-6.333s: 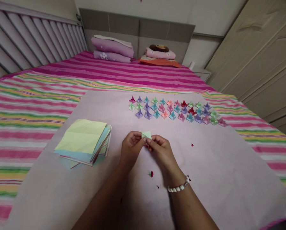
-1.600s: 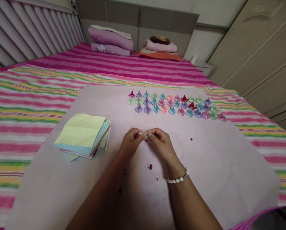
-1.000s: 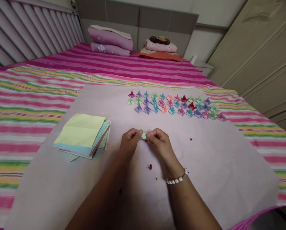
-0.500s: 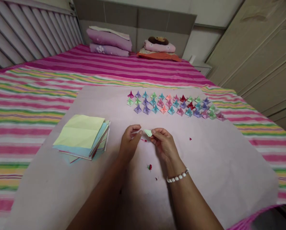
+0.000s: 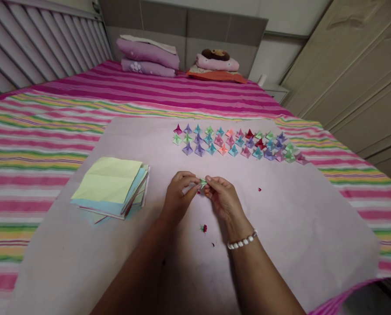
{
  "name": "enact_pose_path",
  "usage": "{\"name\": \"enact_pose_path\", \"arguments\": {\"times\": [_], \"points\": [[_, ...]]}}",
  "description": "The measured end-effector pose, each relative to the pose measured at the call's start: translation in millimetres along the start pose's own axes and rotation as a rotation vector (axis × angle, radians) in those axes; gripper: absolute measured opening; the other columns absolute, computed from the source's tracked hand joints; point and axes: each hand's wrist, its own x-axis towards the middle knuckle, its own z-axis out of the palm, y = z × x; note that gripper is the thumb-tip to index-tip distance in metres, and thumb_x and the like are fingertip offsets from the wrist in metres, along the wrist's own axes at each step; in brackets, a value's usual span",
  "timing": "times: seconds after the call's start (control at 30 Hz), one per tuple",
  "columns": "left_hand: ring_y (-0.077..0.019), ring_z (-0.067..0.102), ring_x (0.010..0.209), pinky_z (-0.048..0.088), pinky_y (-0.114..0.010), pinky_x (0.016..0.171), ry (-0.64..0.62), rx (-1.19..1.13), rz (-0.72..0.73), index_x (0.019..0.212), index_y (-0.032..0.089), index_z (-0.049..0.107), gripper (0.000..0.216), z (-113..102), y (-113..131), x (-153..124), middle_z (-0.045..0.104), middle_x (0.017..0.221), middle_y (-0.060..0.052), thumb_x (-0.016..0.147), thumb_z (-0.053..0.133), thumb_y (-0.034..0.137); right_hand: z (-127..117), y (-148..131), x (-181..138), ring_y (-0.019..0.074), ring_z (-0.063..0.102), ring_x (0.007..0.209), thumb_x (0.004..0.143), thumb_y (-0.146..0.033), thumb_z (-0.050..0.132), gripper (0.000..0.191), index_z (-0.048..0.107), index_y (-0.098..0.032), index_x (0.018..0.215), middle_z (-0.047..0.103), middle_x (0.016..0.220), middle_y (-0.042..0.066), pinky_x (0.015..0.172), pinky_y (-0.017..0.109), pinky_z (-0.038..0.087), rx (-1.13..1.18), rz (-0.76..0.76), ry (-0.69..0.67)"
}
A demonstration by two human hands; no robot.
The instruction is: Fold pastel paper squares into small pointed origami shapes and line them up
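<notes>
A small folded piece of light green paper (image 5: 203, 183) is held between both hands above the pale board. My left hand (image 5: 180, 192) pinches its left end with thumb and fingertips. On the other side, my right hand (image 5: 222, 195) grips it between thumb and forefinger; a white beaded bracelet (image 5: 242, 242) circles that wrist. Fingers cover part of the paper, so its full shape is hidden. Beyond the hands stand rows of small folded paper shapes (image 5: 222, 149) in purple, blue, green, pink and red. To the left lies a stack of square paper sheets (image 5: 110, 179), pale yellow on top.
The pale board (image 5: 300, 245) rests on a bed with a striped cover (image 5: 15, 179). Small printed marks or scraps, one a red-and-green spot (image 5: 204, 228), dot its surface. Folded purple bedding (image 5: 149, 57) and a pink pillow (image 5: 218, 64) lie at the headboard (image 5: 215, 26).
My left hand has closed onto the left end of the green paper, which only my right hand held before. The paper now looks narrower and spread into points. The view has shifted slightly.
</notes>
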Motion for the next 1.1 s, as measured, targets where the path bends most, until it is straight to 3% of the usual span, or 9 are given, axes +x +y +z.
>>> {"name": "enact_pose_path", "arguments": {"times": [0.17,0.27,0.37,0.5,1.1], "points": [[-0.0164,0.062,0.092,0.053,-0.027,0.073,-0.023,-0.140,-0.059,0.083,0.020,0.067,0.007,2,-4,0,0.064,0.096,-0.005,0.081,0.060,0.020,-1,2,1,0.0103,0.050,0.048,0.062,-0.034,0.078,0.023,0.064,-0.017,0.062,0.059,0.052,-0.002,0.050,0.025,0.043,-0.181,-0.081,0.031],[-0.0164,0.063,0.090,0.054,-0.027,0.073,-0.002,-0.137,-0.068,0.083,0.020,0.066,0.009,2,-7,-1,0.065,0.093,-0.005,0.082,0.058,0.022,-1,2,1,0.0134,0.053,0.058,0.067,-0.032,0.073,0.015,0.070,-0.019,0.073,0.062,0.063,0.000,0.057,0.028,0.045,-0.433,-0.364,0.081],[-0.0165,0.062,0.090,0.052,-0.028,0.076,0.009,-0.053,-0.013,0.084,0.020,0.066,0.011,2,-9,-1,0.066,0.092,-0.005,0.083,0.056,0.020,0,3,-1,0.0159,0.056,0.071,0.072,-0.028,0.069,0.009,0.072,-0.022,0.078,0.064,0.083,0.004,0.065,0.030,0.046,-0.584,-0.563,-0.004],[-0.0168,0.062,0.088,0.050,-0.031,0.081,0.010,0.058,0.046,0.083,0.020,0.066,0.012,1,-10,0,0.067,0.089,-0.005,0.084,0.054,0.017,1,6,0,0.0163,0.057,0.072,0.076,-0.025,0.064,0.008,0.071,-0.023,0.078,0.063,0.085,0.004,0.064,0.030,0.045,-0.668,-0.576,-0.102],[-0.0172,0.062,0.089,0.049,-0.032,0.083,0.003,0.060,0.028,0.081,0.020,0.065,0.014,4,-12,-2,0.067,0.088,-0.005,0.083,0.053,0.015,2,14,4,0.0137,0.052,0.060,0.073,-0.017,0.057,0.008,0.061,-0.021,0.068,0.055,0.074,0.001,0.055,0.028,0.041,-0.892,-0.659,-0.036]]}}
